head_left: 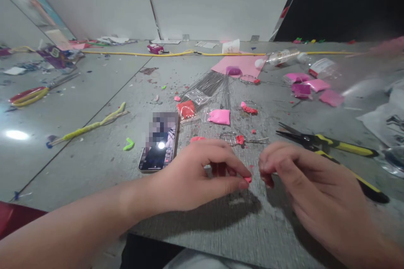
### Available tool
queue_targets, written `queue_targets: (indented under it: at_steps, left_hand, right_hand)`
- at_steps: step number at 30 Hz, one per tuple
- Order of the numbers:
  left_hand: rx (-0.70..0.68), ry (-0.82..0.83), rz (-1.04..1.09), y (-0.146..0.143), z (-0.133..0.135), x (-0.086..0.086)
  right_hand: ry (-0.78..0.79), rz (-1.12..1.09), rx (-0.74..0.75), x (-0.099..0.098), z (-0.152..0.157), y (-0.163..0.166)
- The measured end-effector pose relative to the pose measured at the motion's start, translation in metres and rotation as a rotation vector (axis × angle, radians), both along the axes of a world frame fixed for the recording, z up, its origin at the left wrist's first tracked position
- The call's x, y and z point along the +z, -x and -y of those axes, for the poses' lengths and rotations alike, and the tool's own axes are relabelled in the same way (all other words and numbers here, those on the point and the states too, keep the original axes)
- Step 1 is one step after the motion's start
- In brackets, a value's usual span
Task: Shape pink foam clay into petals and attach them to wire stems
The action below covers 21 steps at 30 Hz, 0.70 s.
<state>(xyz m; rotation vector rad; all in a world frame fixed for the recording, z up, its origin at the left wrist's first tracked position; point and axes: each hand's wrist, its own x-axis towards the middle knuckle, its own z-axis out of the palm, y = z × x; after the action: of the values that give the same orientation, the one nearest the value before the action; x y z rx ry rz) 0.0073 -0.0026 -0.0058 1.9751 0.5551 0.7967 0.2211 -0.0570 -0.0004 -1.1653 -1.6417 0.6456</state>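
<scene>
My left hand (202,172) hovers low over the grey table (94,151), thumb and fingers pinched on a small red-pink lump of clay (248,179). My right hand (296,176) is close beside it, fingertips curled and pinched near the same lump; what it holds is too small to make out. Just beyond my hands lies a wire loop with red clay on it (240,139). A phone (159,143) with a lit screen lies to the left of my left hand.
Yellow-handled pliers (331,145) lie by my right hand. Bags of red (186,109) and pink clay (219,116), a bundle of thin wires (211,86), pink sheets (243,65), a plastic bottle (280,56), pipe cleaners (91,126) and a yellow cable (176,54) litter the table.
</scene>
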Motion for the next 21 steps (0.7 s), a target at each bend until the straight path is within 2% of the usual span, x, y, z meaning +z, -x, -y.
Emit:
queue_targets:
  at_steps: [2, 5, 8, 11, 16, 18, 21]
  left_hand:
    - [-0.091, -0.019, -0.146, 0.002, -0.003, -0.003]
    - [-0.175, -0.141, -0.290, 0.005, -0.007, -0.011]
    - [-0.163, -0.277, -0.453, 0.007, -0.009, -0.018]
    - [-0.160, -0.343, -0.557, 0.009, -0.011, -0.020]
    - [-0.177, -0.411, -0.637, 0.014, -0.014, -0.013]
    - [-0.144, -0.436, -0.675, 0.017, -0.018, -0.006]
    - [0.028, -0.497, -0.749, 0.024, -0.026, 0.003]
  right_hand:
    - [0.019, -0.011, -0.014, -0.001, 0.000, -0.002]
    - [0.055, -0.002, -0.046, -0.003, -0.002, -0.003]
    - [0.072, 0.074, -0.040, -0.007, -0.006, -0.003]
    - [0.086, 0.153, -0.003, -0.009, -0.010, -0.001]
    - [0.095, 0.196, 0.007, -0.009, -0.013, 0.000]
    - [0.080, 0.192, 0.020, -0.009, -0.013, 0.000]
    - [0.055, 0.200, 0.029, -0.011, -0.012, -0.001]
